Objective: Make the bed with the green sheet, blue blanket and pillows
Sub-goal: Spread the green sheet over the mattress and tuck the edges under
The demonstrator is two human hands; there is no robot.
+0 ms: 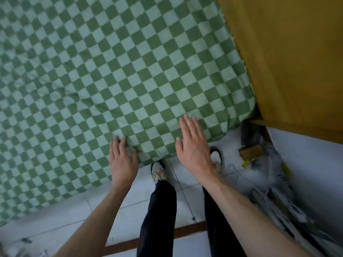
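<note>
My forearms enter from the bottom of the view, nearest the camera, both reaching toward the bed edge. Left hand [123, 160]: fingers loosely bent, tips resting on the green sheet [111, 67] at its near edge; whether they pinch a fold there I cannot tell. Right hand [194, 145]: fingers straight and close together, palm down, hovering over or lightly touching the sheet near the bed corner; contact cannot be confirmed. The green sheet covers the whole visible mattress, with shallow wrinkles near the middle left and its near edge hanging over the side toward the tiled floor [65, 216]. No blue blanket or pillow is in view. Risk: if the hands push unevenly, I judge the wrinkles could gather toward the corner; a pull toward me could drag the overhang off the far side. My shoes [157, 171] stand just beside the hanging edge, so a step forward could trap it. Clearance: the ochre panel [287, 52] bounds the bed on the right, and clutter [259, 154] lies on the floor beside the corner, limiting movement rightward; open floor lies to the left.
</note>
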